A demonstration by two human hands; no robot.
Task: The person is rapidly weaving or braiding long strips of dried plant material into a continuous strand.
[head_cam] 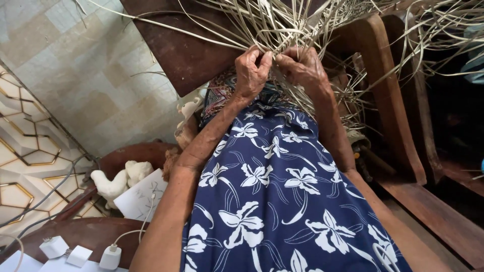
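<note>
Long pale straw strips [282, 22] fan out over the dark wooden board [181, 50] and the wooden chair [388, 95], crowding the space ahead; open tiled floor [75, 75] lies to the left. The left hand [252, 73] and right hand [302, 65] meet above the lap, fingers curled tight, each pinching strips where they bunch. Both forearms reach forward over a blue flowered dress [272, 201], wrists bent inward.

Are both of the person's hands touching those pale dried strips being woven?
Touching. The head view shows the left hand and the right hand both pinching into the pale dried strips, fingers closed around strands with no gap.
</note>
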